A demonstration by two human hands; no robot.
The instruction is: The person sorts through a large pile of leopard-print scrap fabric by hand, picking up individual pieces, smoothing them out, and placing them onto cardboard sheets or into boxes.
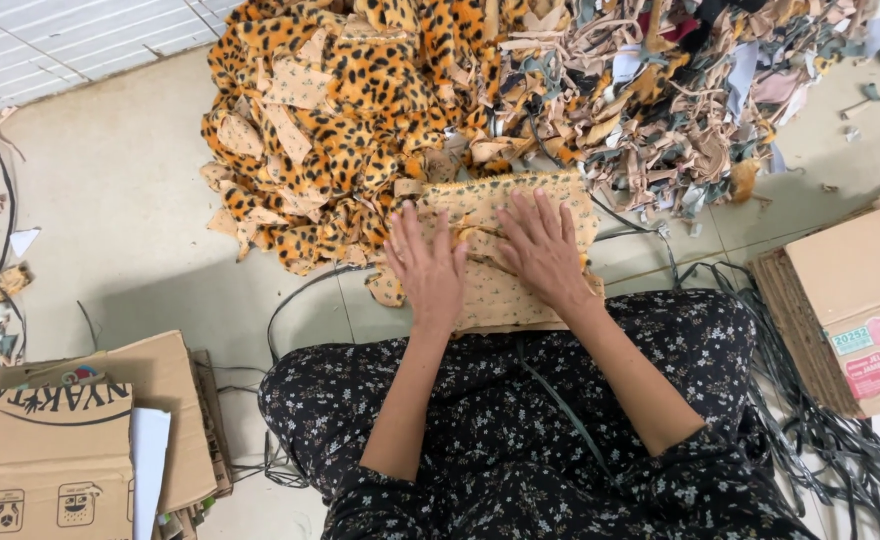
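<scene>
A stack of tan fabric pieces (520, 205), backing side up with small dots and an orange furry edge, lies on the floor before my knees. My left hand (428, 272) rests flat on its left part, fingers spread. Beside it, my right hand (543, 247) presses flat on the right part, fingers apart too. Neither hand grips anything. Beyond the stack rises a big heap of leopard-print fur offcuts (330, 120).
A mound of mixed beige, grey and pink scraps (680, 80) fills the upper right. Flattened cardboard boxes (80, 430) lie at lower left, another carton (850, 300) at right. Black straps (820, 430) trail over the tiled floor near my dark floral-clad legs (520, 440).
</scene>
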